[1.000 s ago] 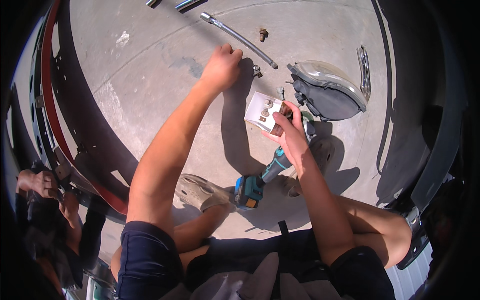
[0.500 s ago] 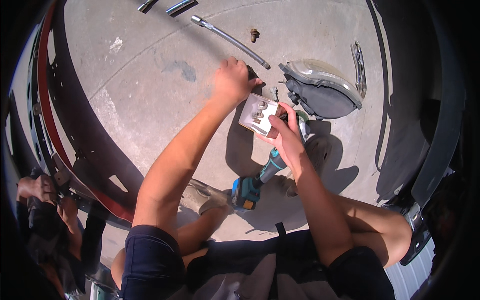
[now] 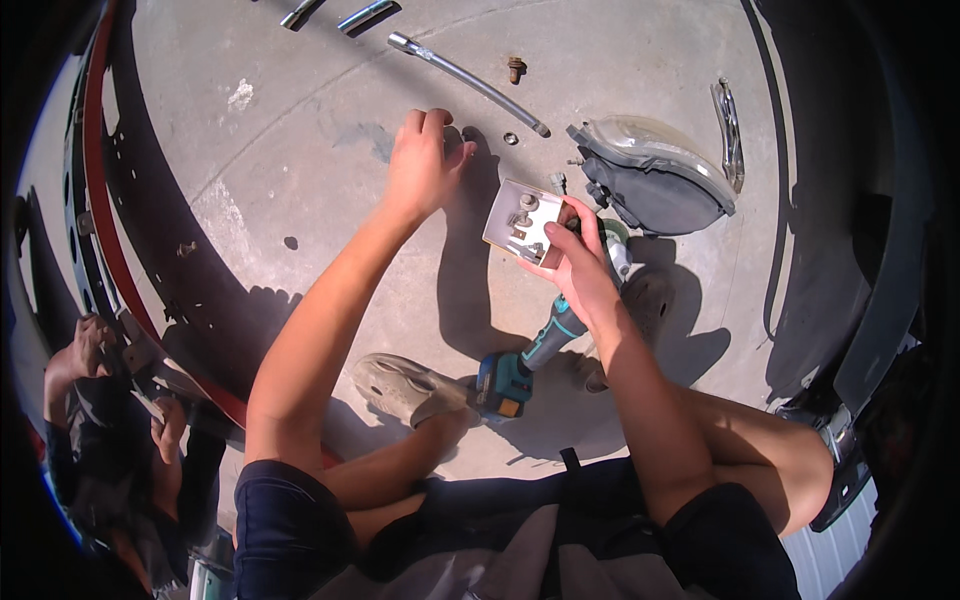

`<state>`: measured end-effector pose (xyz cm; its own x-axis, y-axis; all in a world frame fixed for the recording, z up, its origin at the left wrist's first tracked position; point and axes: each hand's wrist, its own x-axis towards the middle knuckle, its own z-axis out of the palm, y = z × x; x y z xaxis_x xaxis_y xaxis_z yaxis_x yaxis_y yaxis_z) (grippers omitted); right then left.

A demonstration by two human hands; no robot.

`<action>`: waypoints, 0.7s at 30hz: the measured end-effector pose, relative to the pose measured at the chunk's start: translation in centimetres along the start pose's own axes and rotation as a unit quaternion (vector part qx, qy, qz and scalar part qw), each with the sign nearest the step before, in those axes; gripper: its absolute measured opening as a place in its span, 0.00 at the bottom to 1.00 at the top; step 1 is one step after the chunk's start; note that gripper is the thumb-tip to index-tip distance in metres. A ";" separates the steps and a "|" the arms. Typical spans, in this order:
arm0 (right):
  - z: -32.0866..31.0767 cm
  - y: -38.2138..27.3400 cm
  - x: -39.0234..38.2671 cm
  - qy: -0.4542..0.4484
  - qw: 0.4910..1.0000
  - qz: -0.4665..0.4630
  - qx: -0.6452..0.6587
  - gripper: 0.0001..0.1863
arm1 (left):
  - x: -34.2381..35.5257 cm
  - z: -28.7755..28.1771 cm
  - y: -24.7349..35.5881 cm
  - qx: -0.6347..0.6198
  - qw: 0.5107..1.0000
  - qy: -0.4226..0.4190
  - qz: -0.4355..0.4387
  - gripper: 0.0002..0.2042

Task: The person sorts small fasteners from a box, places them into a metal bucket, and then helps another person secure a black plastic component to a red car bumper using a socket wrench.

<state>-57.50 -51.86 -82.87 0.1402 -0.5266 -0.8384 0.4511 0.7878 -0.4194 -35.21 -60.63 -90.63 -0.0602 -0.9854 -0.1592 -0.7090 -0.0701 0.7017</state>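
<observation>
1. Bolts (image 3: 528,202) sit inside the white box (image 3: 497,212): that much looks done.
2. Right hand (image 3: 580,250) grips the box, up off the floor (image 3: 320,200).
3. Left hand (image 3: 425,165) hovers nearby, thumb and fingers parted; can't tell whether it's pinching anything.
4. Outside the box, a ring (image 3: 511,138) and rusty bolt (image 3: 516,69) lie loose: part-way, I'd judge.
5. Writing? None readable.

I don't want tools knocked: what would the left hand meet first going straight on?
Likely the long metal bar lying ahead; the left hand could pass over it, though, since the hand's height is unclear.
</observation>
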 end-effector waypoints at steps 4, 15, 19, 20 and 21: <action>0.1 0.2 -0.5 0.023 0.999 0.008 -0.028 0.30 | 1.3 1.6 -0.9 0.068 0.989 -0.092 0.095 0.12; -1.1 -0.5 -1.4 0.001 0.999 0.014 0.046 0.34 | 2.8 4.0 6.5 -0.103 0.986 -0.111 0.074 0.16; -2.3 -0.3 -3.3 -0.027 0.999 0.035 0.030 0.36 | 3.1 9.3 8.2 0.066 0.984 -0.133 0.099 0.15; -2.7 -0.2 -3.3 -0.037 0.998 0.035 0.045 0.37 | 3.0 9.9 8.1 0.057 0.987 -0.115 0.099 0.16; -3.0 -0.4 -3.5 -0.030 0.998 0.034 0.033 0.37 | 2.9 10.2 8.4 0.049 0.988 -0.107 0.100 0.15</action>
<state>-60.77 -49.38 -80.86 0.2235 -0.4919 -0.8415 0.4947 0.8011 -0.3369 -48.54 -62.52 -92.28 -0.3458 -0.9219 -0.1746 -0.7324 0.1489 0.6644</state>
